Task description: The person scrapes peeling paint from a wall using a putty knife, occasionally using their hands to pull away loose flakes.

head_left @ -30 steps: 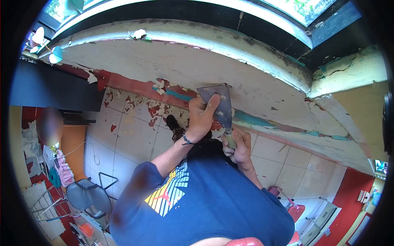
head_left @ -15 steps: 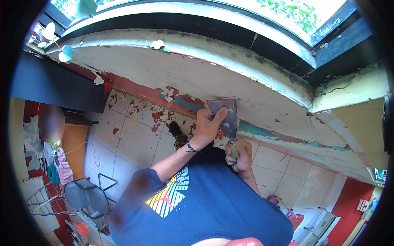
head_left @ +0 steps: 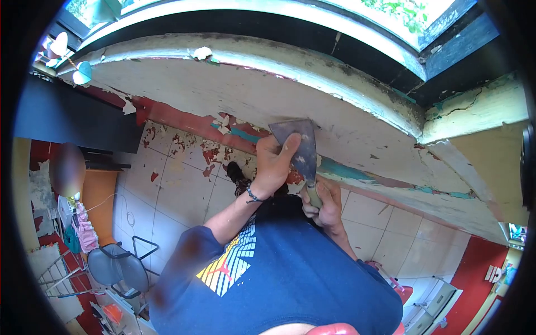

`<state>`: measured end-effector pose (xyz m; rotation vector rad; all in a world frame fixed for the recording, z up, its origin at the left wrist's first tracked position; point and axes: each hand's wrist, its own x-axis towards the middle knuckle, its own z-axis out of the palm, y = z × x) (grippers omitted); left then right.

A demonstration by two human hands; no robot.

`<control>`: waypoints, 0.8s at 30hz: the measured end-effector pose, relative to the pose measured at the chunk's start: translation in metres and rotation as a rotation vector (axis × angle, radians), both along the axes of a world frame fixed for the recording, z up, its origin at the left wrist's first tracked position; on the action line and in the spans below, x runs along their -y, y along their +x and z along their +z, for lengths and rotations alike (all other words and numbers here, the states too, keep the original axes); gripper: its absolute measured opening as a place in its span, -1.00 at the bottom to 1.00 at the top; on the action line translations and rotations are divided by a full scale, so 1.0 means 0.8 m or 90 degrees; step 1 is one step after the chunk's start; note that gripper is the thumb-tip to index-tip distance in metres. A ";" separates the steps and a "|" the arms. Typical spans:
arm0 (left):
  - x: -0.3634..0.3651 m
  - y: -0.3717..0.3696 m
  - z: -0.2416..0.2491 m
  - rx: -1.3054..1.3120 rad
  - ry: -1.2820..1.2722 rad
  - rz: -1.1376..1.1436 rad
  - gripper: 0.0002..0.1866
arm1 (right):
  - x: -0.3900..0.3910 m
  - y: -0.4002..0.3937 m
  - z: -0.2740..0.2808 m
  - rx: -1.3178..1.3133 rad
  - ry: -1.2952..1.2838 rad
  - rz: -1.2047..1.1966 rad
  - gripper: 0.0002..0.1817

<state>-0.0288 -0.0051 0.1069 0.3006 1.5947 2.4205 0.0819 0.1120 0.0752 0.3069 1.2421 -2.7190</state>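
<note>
My left hand point(head_left: 272, 166) grips the wide metal blade of a putty knife point(head_left: 304, 153), with the thumb lying flat on the blade. My right hand point(head_left: 326, 204) is wrapped round its light green handle. The blade's broad edge rests against the scraped, whitish wall point(head_left: 357, 131) below the window ledge point(head_left: 251, 54). Strips of red and teal paint point(head_left: 346, 172) show lower on the wall, some of it peeling.
Paint flakes point(head_left: 209, 153) lie on the tiled floor point(head_left: 178, 192). A grey chair point(head_left: 114, 267) and an orange cabinet point(head_left: 100, 204) stand at the left, beneath a dark panel point(head_left: 78, 114). A person's blurred head is at the far left.
Both hands and the putty knife have shifted slightly left and up in the view, the blade still against the wall. The camera view has also moved a little.
</note>
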 end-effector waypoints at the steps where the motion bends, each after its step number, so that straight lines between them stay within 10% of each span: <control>1: 0.000 0.004 -0.010 0.001 -0.034 0.017 -0.71 | 0.001 0.000 -0.001 -0.009 -0.001 0.004 -0.50; 24: -0.007 0.016 -0.027 0.051 -0.072 -0.037 -0.70 | -0.008 0.025 -0.022 0.017 -0.020 -0.038 -0.50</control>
